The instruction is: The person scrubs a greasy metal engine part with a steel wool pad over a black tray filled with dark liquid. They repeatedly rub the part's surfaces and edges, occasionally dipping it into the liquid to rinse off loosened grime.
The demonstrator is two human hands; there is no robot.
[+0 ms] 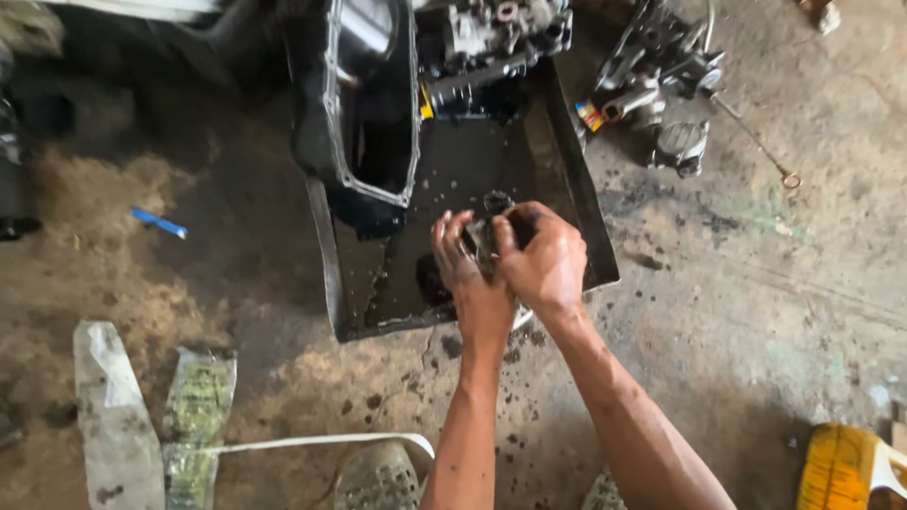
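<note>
Oil-black and greasy, both hands meet over the shallow dark metal drip tray (pixel 576 203) that lies on the stained concrete floor (pixel 756 312). The left hand (pixel 472 279) and the right hand (pixel 543 260) are curled tightly together around a small dark grimy metal part (pixel 487 236), fingers closed on it from either side, so that most of the part is hidden; its exact shape cannot be made out. It sits between the palms just above the oily pool in the tray, likely held there so that drips fall into the tray and not on the floor.

At the tray's far left edge leans a large black oil pan with a bright metal rim (pixel 364 113), tilted as if draining into the tray. Beyond it rests a greasy grey engine assembly (pixel 496 38), and on the floor to the right lies another cluster of metal engine parts (pixel 661 85). A thin wire with a ring end (pixel 770 156) trails away from it. Well apart on the left lie a small blue strip (pixel 158 223) and crumpled dirty plastic bags (pixel 151 416); a yellow plastic container (pixel 841 467) shows at the bottom right corner
</note>
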